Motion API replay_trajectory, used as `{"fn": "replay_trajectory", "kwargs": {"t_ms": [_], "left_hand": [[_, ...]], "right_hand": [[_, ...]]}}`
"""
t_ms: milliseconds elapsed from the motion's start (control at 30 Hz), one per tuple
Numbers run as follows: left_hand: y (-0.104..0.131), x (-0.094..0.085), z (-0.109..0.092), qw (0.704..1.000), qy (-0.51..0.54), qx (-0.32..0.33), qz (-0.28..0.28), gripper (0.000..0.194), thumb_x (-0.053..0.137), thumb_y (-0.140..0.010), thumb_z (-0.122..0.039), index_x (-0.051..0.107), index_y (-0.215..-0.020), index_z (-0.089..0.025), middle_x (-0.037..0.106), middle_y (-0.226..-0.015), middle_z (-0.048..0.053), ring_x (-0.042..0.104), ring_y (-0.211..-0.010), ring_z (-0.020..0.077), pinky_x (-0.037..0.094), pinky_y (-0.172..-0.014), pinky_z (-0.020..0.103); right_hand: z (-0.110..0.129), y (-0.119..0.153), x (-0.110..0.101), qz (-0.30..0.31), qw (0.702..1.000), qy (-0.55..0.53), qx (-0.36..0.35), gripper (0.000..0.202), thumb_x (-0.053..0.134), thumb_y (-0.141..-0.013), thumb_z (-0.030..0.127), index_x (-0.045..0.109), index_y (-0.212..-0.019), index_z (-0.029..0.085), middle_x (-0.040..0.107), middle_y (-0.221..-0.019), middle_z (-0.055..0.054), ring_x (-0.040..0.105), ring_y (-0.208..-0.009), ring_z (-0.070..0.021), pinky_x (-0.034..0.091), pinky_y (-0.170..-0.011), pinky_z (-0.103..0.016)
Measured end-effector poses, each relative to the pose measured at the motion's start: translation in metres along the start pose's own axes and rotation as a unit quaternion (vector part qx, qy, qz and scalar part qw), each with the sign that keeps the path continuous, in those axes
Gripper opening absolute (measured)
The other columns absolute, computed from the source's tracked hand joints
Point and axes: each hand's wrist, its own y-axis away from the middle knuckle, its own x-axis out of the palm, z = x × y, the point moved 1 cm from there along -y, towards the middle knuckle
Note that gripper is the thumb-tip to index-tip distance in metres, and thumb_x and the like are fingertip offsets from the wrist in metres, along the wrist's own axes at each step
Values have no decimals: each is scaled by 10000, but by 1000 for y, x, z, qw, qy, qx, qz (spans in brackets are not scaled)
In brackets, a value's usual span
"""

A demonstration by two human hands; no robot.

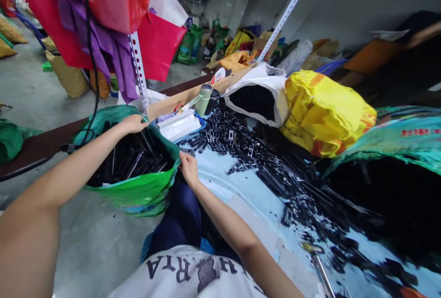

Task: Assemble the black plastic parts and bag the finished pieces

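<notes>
The green bag (148, 187), its mouth spread wide, stood at the left of the work table, beside the person's dark-clad legs. Long black parts (126, 162) lay loosely inside it, at varied angles. The right hand (189, 169) was closed on the bag's right rim, thumb and fingers pinching the edge. The left hand (135, 124) reached across the opening and was closed on the far rim, its fingertips partly hidden. A black cable (90, 45) hung down over the bag's left side.

Just beyond the right hand, the table (215, 167) showed a light blue surface. Near its far edge lay a blue tray (201, 124) bearing a white object (181, 126), with a pale green bottle (204, 98) and a dark cup (212, 101) standing behind. A spread of small black parts (220, 128) ran toward the near right, where a hammer (323, 270) lay. Along the right side stood an open white sack (281, 98), a yellow bag (325, 109) and a blue-green sack (403, 139). At upper left, a purple cloth (115, 54) hung beside a perforated metal post (138, 75).
</notes>
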Motion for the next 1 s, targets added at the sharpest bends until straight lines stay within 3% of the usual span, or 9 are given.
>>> {"fn": "replay_trajectory", "kwargs": {"t_ms": [133,200,300,400,500,600,733,833,1000], "left_hand": [[70,26,-38,997,-37,68,9,443,627,-713,-496,619,-961,-129,632,-1022,100,516,-1096,279,407,-894,318],[115,46,-63,979,-80,183,43,457,564,-770,-489,592,-1070,-146,596,-1133,102,484,-1142,275,357,-973,356],[174,82,-97,935,-76,338,80,429,441,-855,-453,551,-1164,-177,577,-1188,81,491,-1140,230,340,-1006,350],[200,131,-127,907,-26,411,86,417,408,-873,-426,546,-1174,-174,585,-1174,88,515,-1116,213,379,-981,331],[184,193,-159,900,-8,426,85,411,407,-868,-409,558,-1148,-147,603,-1124,117,545,-1074,229,411,-948,351],[134,250,-201,909,-39,406,84,438,448,-839,-394,547,-1150,-101,578,-1153,160,528,-1099,253,392,-970,367],[52,290,-244,966,-86,243,-29,559,454,-818,-416,479,-1198,-7,459,-1255,273,426,-1196,353,364,-963,443],[7,305,-247,987,-72,103,-100,681,407,-825,-469,355,-1293,22,260,-1383,328,236,-1298,426,287,-974,553],[-4,337,-236,976,-103,162,-101,570,336,-854,-404,460,-1186,42,256,-1387,321,171,-1334,385,199,-1035,522]], "right_hand": [[7,0,-9,62,998,9,-10,435,418,-822,595,491,-684,190,488,-515,50,470,-426,-86,360,-436,-196],[3,11,-22,87,996,4,-5,413,400,-834,586,513,-789,192,518,-559,50,469,-432,-80,372,-442,-190],[-13,37,-56,93,995,35,8,374,427,-835,548,517,-795,187,530,-579,45,476,-459,-83,382,-467,-192],[-35,78,-104,44,994,100,14,347,425,-857,489,508,-718,182,529,-574,37,489,-499,-91,388,-525,-204],[-60,131,-158,-27,985,172,16,350,412,-875,454,502,-668,186,527,-573,28,498,-542,-107,384,-562,-218],[-86,191,-211,-122,960,249,37,334,396,-888,423,513,-664,204,549,-593,10,519,-567,-139,383,-563,-244],[-113,262,-264,-297,891,342,48,310,364,-899,406,556,-716,246,604,-689,-42,584,-678,-214,421,-633,-315],[-124,291,-282,-367,857,361,33,278,357,-901,385,581,-777,280,624,-762,-64,596,-754,-240,442,-687,-353],[-131,289,-280,-391,830,396,36,288,347,-902,332,587,-751,288,606,-719,-67,588,-724,-246,434,-662,-364]]}}
